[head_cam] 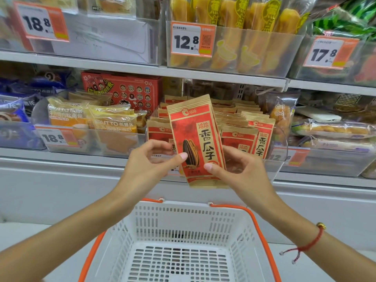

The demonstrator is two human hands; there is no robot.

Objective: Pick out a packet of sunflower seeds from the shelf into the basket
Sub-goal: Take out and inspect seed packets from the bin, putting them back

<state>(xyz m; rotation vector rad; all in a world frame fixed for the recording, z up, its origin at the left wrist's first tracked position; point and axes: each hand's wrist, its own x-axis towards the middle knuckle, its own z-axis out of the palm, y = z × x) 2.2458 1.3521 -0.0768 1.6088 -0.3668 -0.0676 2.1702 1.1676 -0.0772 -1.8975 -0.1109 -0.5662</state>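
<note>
Across the upper half of the frame, a white shelf (203, 75) unit runs the full width, two tiers visible, each fronted by clear plastic bins with orange price tags. Upper tier, centre: bagged yellow pastry sticks (236, 19) behind a tag (192, 40) reading 12.8. Upper left, a tag reads 18.8; upper right, 17.8. Lower tier, left of centre: yellow-wrapped bread packs (91, 119) with a red printed box (122, 90) behind them. Lower tier, centre: a stack of red-and-tan seed packets (252, 131) standing in rows in their bin.

At the bottom centre of the frame, a white perforated basket (179, 226) with orange handles sits below the hands; nothing is seen inside it.

At frame centre, one packet of sunflower seeds (198, 139) is held upright, slightly tilted, in front of the shelf stack and above the basket, clear of both. Its face shows a red panel, dark characters and a striped seed picture.

Left hand (150, 165): thumb pressed on the packet's lower left face, fingers curled behind, pinching it. Right hand (242, 169): thumb on the lower right face, fingers curled behind the packet edge, likewise pinching it. Right wrist, lower right of the frame: a red cord bracelet (307, 244) with a gold bead.
</note>
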